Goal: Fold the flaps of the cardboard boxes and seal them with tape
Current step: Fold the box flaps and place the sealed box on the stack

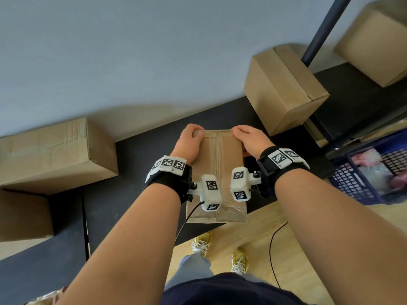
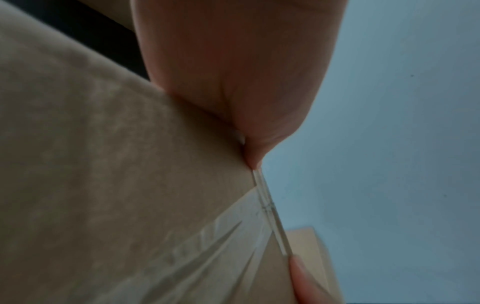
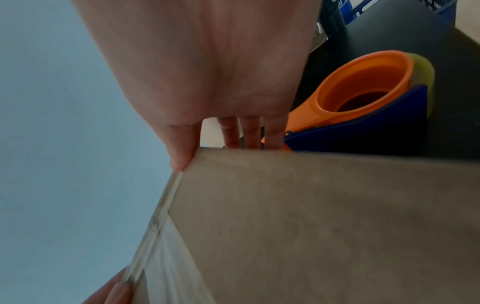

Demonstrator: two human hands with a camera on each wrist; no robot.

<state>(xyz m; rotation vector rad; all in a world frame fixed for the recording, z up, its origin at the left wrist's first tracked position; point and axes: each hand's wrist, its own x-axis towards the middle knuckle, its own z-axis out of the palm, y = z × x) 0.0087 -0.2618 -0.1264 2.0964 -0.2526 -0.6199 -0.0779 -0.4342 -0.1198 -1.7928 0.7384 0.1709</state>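
Observation:
A small cardboard box (image 1: 229, 159) sits at the front edge of the black table (image 1: 136, 172), flaps folded down, with clear tape (image 1: 217, 155) along its middle seam and over the near end. My left hand (image 1: 189, 137) grips the far left corner and my right hand (image 1: 247, 137) grips the far right corner. Both thumbs lie on the top at the far edge, and the fingers curl over it. In the left wrist view my left hand (image 2: 233, 82) presses at the taped edge (image 2: 270, 207). In the right wrist view my right hand (image 3: 202, 82) has fingers (image 3: 250, 133) down the box's side.
An orange and blue tape dispenser (image 3: 363, 98) lies right of the box. Closed cardboard boxes stand at the left (image 1: 55, 150), back right (image 1: 284, 89) and far right (image 1: 374, 40). A blue crate (image 1: 370, 172) and a black pole (image 1: 319, 29) are to the right. A grey wall is behind.

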